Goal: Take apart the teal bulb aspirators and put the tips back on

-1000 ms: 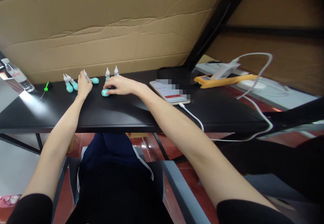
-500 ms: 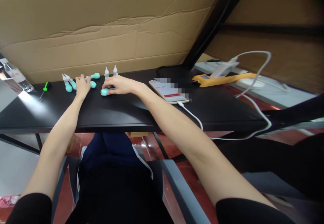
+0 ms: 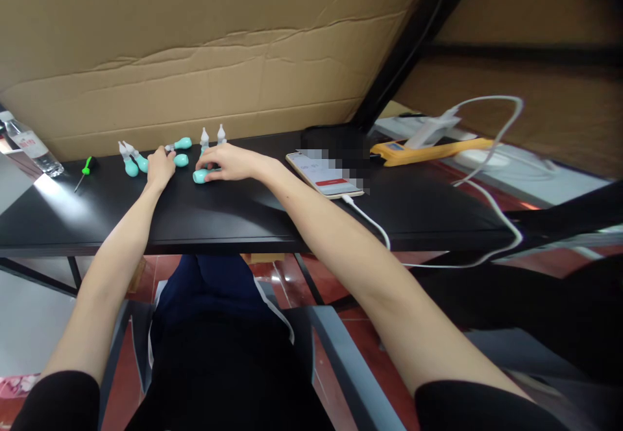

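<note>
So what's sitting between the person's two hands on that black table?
In the head view, one small teal bulb with a white tip lies on its side between the left hand and the right hand, touching the left fingers.

Black table [image 3: 233,213]: smooth, semi-matt top with a glare patch at far left. Teal bulb pieces [image 3: 200,176]: soft-looking, smooth rubber or plastic, slight sheen; white tips look like hard plastic. Cardboard sheet [image 3: 195,61] behind: matt brown, creased and dented. Water bottle [image 3: 29,148], far left: clear glossy plastic with paper label. Phone [image 3: 325,175]: glossy glass face. White cable [image 3: 477,197]: smooth plastic sheath. Orange tool [image 3: 428,150], far right: matt plastic. Floor [image 3: 272,282] below: polished red, reflective.
</note>
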{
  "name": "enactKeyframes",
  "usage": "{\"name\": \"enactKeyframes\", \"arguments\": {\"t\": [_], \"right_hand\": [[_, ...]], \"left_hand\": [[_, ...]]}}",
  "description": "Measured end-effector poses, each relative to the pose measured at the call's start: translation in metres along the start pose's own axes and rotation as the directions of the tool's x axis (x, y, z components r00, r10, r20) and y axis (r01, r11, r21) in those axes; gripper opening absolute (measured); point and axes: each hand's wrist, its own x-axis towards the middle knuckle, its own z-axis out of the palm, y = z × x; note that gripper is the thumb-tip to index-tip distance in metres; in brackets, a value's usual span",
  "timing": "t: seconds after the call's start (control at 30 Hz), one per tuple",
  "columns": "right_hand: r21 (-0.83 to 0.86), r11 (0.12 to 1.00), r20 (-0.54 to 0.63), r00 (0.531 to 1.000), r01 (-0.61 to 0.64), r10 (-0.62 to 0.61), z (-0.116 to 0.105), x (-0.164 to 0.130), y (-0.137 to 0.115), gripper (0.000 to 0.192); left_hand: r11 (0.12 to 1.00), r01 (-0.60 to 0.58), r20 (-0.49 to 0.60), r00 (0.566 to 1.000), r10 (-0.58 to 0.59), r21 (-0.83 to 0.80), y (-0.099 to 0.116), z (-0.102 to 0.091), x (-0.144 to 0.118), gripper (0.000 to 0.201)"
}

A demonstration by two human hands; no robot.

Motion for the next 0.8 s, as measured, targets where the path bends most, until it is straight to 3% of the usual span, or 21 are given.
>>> {"name": "enactKeyframes", "arguments": {"t": [0.2,0.3,0.4,0.5,0.57,0.63,0.8], "right_hand": [[0.004,1.0,0.005,1.0,-0.006,0.006,0.0,0.0,0.001,0.025],[0.0,1.0,0.014,1.0,-0.018,0.018,0.0,0.0,-0.001,0.025],[0.001,1.0,0.021,0.999,-0.025,0.025,-0.001,0.0,-0.002,0.026],[0.003,1.0,0.024,0.999,-0.031,0.031,-0.002,0.0,-0.003,0.026],[0.005,1.0,0.025,0.999,-0.031,0.031,-0.002,0.0,-0.003,0.025],[0.009,1.0,0.022,0.999,-0.03,0.029,-0.002,0.0,-0.002,0.024],[0.006,1.0,0.015,1.0,-0.019,0.019,-0.001,0.0,-0.002,0.021]], "left_hand": [[0.985,0.11,-0.028,0.994,-0.107,0.134,0.015,-0.007,0.001,0.025],[0.99,0.074,-0.186,0.981,-0.051,0.122,0.027,-0.026,0.003,0.012],[0.998,0.017,-0.412,0.911,0.008,0.059,0.034,-0.048,0.004,0.019],[0.994,0.094,-0.564,0.824,-0.049,0.051,0.031,-0.062,0.007,0.028],[0.988,0.152,-0.572,0.813,-0.105,0.034,0.025,-0.067,0.01,0.026],[0.981,0.19,-0.531,0.835,-0.143,0.035,0.018,-0.069,0.013,0.022],[0.979,0.174,-0.479,0.872,-0.103,0.108,0.008,-0.07,0.013,0.045]]}}
